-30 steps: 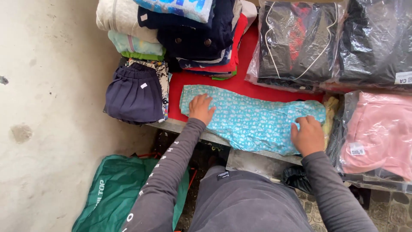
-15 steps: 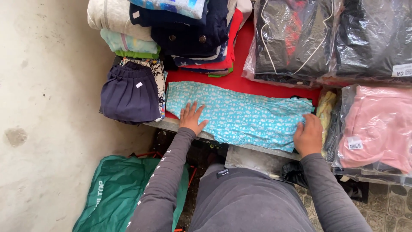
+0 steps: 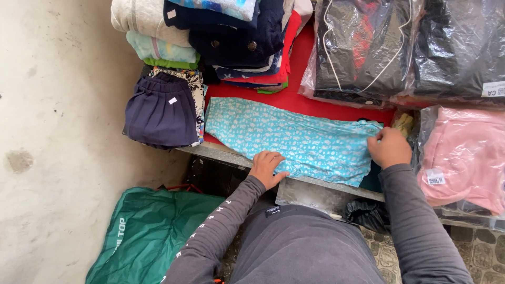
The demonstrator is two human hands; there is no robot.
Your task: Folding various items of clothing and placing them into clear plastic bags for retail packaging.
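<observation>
The turquoise cloth (image 3: 294, 139) at the table's (image 3: 305, 100) front edge is pinched by the right hand (image 3: 389, 147) and pressed flat by the open left hand (image 3: 267, 167)

Your folded garment (image 3: 294, 139) lies along the table's (image 3: 231, 156) near edge. A pleated skirt (image 3: 160, 113) sits at its left end, a stack of folded clothes (image 3: 226, 39) behind, bagged clothes (image 3: 463, 158) right, and a bag (image 3: 147, 231) on the floor below.

Left hand (image 3: 267, 167) lies flat on the near edge of the turquoise patterned garment (image 3: 294, 138), right hand (image 3: 390, 147) pinches its 3 o'clock end. Navy pleated skirt (image 3: 161, 111) sits at 9 o'clock on the red bench (image 3: 294, 94).
</observation>
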